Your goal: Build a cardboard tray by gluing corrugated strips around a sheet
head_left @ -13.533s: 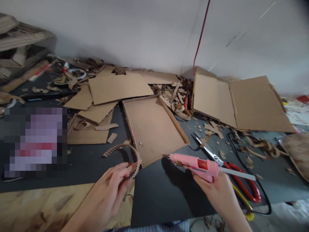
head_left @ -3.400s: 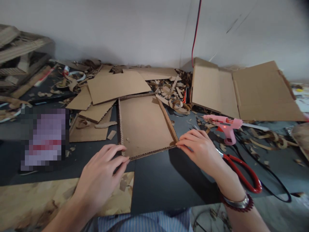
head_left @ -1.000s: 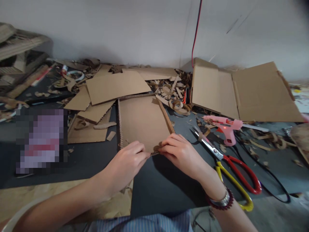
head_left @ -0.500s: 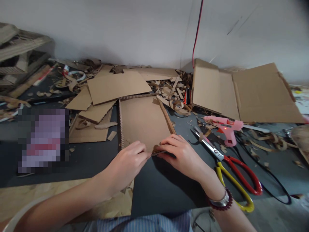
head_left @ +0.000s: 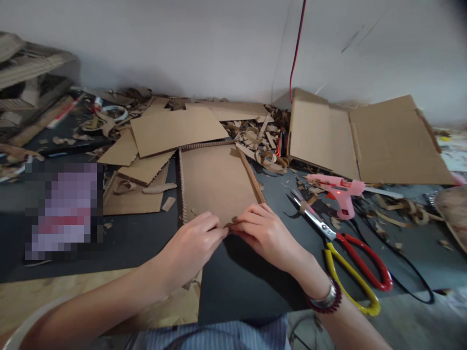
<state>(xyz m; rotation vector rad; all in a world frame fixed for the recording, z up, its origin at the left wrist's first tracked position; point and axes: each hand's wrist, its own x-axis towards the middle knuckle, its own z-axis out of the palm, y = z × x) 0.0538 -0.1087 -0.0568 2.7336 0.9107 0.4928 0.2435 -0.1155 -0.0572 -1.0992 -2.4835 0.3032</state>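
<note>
In front of me lies a flat cardboard panel (head_left: 215, 180) with corrugated strips standing along its left, far and right edges. Both my hands meet at its near edge. My left hand (head_left: 199, 243) pinches that edge with the fingers pressed together. Close beside it, my right hand (head_left: 260, 231) is closed on the same edge, thumb and fingers together. Between the fingertips a small dark bit of the cardboard strip (head_left: 229, 226) shows; most of the near edge is covered by my hands.
To the right lie scissors (head_left: 324, 228) with red and yellow handles and a pink glue gun (head_left: 339, 189), its light lit. Behind are cardboard pieces (head_left: 175, 131), scraps (head_left: 262, 141) and an opened carton (head_left: 397, 141). A blurred purple item (head_left: 69, 209) is at left.
My right hand has shifted left along the near edge, closer to my left hand, and its fingers have drawn together. The left hand stays almost where it was.
</note>
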